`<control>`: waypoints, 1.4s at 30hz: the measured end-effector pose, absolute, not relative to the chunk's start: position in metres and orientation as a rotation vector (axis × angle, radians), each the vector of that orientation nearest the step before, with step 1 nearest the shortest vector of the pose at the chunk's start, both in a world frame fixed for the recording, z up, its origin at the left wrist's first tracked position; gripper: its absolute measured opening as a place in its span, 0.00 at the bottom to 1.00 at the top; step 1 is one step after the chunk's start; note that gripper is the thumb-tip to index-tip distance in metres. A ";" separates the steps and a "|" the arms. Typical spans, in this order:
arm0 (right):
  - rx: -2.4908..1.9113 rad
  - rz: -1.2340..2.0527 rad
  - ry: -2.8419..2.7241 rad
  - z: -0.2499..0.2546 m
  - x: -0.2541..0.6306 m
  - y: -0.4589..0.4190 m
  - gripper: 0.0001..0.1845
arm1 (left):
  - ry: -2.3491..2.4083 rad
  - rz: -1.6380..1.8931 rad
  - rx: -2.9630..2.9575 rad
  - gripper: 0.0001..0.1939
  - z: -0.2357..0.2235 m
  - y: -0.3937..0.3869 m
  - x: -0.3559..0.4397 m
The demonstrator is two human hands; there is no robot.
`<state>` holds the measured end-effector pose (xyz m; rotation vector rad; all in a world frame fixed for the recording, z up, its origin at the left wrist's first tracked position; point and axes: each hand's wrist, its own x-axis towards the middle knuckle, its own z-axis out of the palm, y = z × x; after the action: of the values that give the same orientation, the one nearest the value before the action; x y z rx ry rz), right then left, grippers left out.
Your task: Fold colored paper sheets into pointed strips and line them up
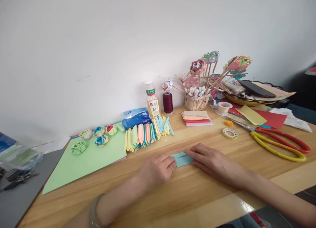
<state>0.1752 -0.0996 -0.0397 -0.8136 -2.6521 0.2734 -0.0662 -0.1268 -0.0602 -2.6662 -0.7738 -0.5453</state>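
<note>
A small light-blue paper strip (182,160) lies on the wooden table in front of me, with a lengthwise fold line along it. My left hand (160,168) has its fingers curled over the strip's left end, and a ring shows on one finger. At the strip's right end, my right hand (209,160) grips the paper with fingers above and the thumb at the near side. Both fingertips partly hide the strip's ends. Beyond the left hand stands a row of folded paper pieces (144,134) in several colours.
Green sheets (98,158) with paper flowers (79,148) lie at left. Behind are a tissue pack (135,117), a bottle (152,101), a thread spool (168,102) and a flower basket (197,102). Right are stacked paper (197,118), a tape roll (229,133) and scissors (278,140).
</note>
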 end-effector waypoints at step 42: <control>-1.088 0.126 -2.451 -0.054 0.156 -0.098 0.08 | -1.457 -0.788 -2.772 0.10 -0.049 -0.132 -0.051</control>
<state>0.1564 -0.0983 -0.0535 -1.0876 -2.4508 0.1262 -0.0514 -0.1316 -0.0494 -2.7723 -1.4569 -0.7882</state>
